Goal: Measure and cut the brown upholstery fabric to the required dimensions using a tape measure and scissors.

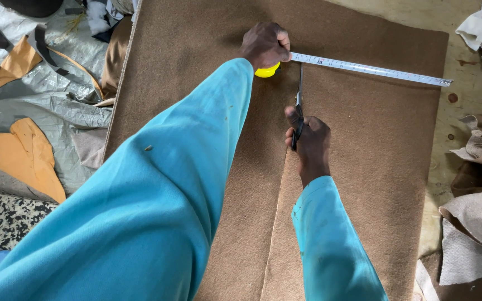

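- My left hand (265,44) pins yellow tape measure (267,71), blade across brown felt sheet (196,67).
- My right hand (309,139) grips scissors (298,100), blades in the cut.

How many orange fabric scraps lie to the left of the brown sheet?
2. One orange scrap lies at upper left, partly under a dark strip; the other orange scrap lies lower left, beside the brown sheet. The left sleeve may hide more.

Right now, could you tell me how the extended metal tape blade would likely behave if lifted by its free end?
The tape blade looks thin and long, so it would probably sag or buckle. It lies flat on the brown felt sheet, anchored only where the left hand presses the yellow case, so it might slide.
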